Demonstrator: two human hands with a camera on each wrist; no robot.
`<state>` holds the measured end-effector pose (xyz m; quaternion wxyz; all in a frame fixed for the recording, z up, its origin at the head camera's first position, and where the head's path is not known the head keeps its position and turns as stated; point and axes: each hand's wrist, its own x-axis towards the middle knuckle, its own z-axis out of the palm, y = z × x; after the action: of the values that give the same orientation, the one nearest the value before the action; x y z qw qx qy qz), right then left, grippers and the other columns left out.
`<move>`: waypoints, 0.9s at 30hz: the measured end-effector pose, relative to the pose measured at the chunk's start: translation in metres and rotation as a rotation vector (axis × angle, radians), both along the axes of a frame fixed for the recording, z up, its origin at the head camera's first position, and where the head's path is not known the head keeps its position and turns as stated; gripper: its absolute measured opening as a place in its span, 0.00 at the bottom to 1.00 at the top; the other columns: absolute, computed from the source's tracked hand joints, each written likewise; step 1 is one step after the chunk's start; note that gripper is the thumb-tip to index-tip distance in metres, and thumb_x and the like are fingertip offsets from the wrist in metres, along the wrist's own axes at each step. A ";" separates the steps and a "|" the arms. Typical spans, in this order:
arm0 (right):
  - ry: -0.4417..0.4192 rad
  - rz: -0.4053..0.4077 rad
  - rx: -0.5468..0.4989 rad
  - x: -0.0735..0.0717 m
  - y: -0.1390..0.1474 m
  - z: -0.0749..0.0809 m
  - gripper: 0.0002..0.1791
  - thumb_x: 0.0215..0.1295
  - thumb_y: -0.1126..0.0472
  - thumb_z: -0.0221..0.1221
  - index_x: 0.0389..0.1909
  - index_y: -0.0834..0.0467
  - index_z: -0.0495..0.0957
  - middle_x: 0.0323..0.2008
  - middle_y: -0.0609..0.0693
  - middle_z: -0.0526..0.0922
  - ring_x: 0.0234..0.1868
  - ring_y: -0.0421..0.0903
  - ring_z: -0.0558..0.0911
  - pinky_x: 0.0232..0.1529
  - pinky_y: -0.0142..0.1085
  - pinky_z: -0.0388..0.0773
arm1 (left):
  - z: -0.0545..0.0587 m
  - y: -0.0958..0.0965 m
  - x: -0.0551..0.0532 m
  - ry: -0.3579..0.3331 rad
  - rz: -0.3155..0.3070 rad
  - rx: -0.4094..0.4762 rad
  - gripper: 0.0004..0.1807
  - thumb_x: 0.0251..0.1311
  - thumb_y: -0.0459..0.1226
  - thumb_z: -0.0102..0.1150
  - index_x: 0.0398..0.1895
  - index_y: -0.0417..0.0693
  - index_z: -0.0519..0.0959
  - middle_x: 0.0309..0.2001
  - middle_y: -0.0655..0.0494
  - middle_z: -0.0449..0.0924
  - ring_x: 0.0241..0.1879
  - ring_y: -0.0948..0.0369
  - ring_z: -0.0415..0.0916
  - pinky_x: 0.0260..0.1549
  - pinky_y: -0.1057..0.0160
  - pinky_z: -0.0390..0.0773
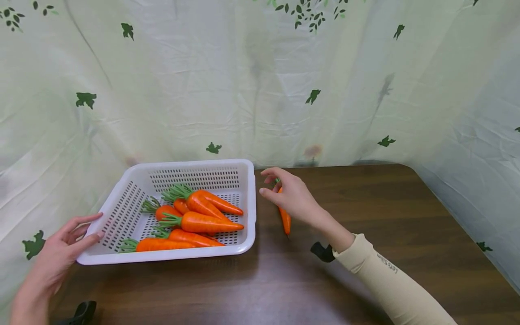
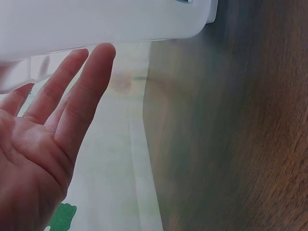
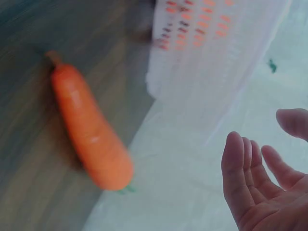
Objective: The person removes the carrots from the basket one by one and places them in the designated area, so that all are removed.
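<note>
A white perforated plastic basket [image 1: 249,239] stands on the left of the table, with several orange carrots [image 1: 203,222] with green tops lying in it. At its left rim is my left hand [image 1: 67,243], fingers and thumb reaching out to the edge; the left wrist view has straight fingers [image 2: 89,86] right at the rim. My right hand [image 1: 294,196] hovers right of the basket with parted, slightly bent fingers and nothing between them. Beneath it, a single carrot [image 1: 285,221] lies on the table, its top partly hidden by the hand; the right wrist view gives its whole body [image 3: 91,130].
Brown wood-patterned table [image 1: 386,216] spreads to the right of the basket. A pale curtain with green leaf prints [image 1: 276,90] hangs behind and along the sides. Black straps [image 1: 322,252] show by both wrists.
</note>
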<state>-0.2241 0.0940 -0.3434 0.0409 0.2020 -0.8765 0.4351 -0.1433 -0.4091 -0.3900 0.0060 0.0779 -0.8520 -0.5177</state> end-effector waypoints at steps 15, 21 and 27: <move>0.139 0.195 0.063 0.019 -0.042 0.023 0.21 0.65 0.57 0.64 0.58 0.50 0.75 0.44 0.39 0.76 0.35 0.35 0.75 0.25 0.32 0.76 | 0.000 0.001 0.000 0.001 0.009 -0.032 0.26 0.67 0.45 0.61 0.67 0.67 0.70 0.47 0.78 0.68 0.37 0.80 0.74 0.32 0.66 0.82; 0.142 0.308 0.062 0.018 -0.056 0.024 0.22 0.65 0.58 0.64 0.59 0.52 0.74 0.45 0.41 0.77 0.36 0.36 0.76 0.33 0.30 0.77 | 0.000 0.001 0.001 0.001 0.010 -0.051 0.26 0.67 0.46 0.60 0.67 0.69 0.70 0.49 0.77 0.68 0.37 0.80 0.74 0.32 0.66 0.82; 0.134 0.391 0.106 0.014 -0.070 0.020 0.22 0.65 0.58 0.64 0.59 0.53 0.74 0.49 0.42 0.76 0.41 0.41 0.78 0.40 0.27 0.75 | 0.001 0.002 0.002 -0.006 0.009 -0.019 0.25 0.67 0.45 0.60 0.66 0.68 0.70 0.45 0.81 0.68 0.36 0.78 0.75 0.32 0.64 0.83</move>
<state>-0.2106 0.0238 -0.3238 0.0033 0.3987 -0.8375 0.3738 -0.1416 -0.4073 -0.3890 0.0064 0.0832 -0.8567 -0.5091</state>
